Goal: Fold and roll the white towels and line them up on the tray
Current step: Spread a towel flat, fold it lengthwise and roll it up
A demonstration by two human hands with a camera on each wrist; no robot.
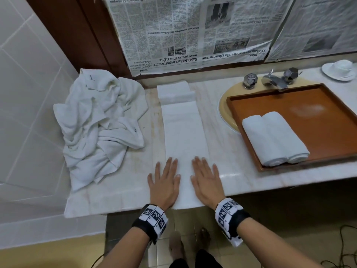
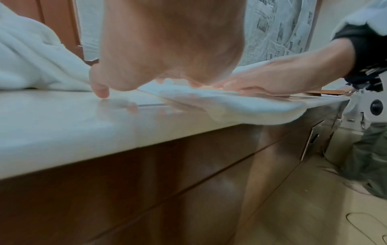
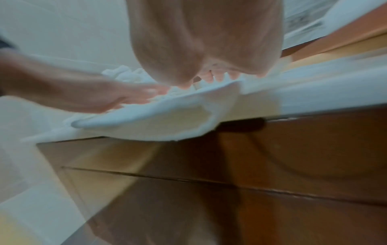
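Left hand (image 1: 164,182) and right hand (image 1: 207,181) press flat, fingers spread, on the near end of the folded towel (image 1: 183,128) on the desk (image 1: 228,147). 2 rolled towels (image 1: 274,138) lie on the tray (image 1: 318,132), right.

I see white wall tiles (image 1: 29,93), newspaper (image 1: 183,31) taped behind a marble counter (image 1: 228,132), a sink (image 1: 226,113), taps (image 1: 272,80), wooden cabinets (image 2: 188,182) below.

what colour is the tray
Reddish-brown, like wood, with a darker rim; the tray shows best in the head view.
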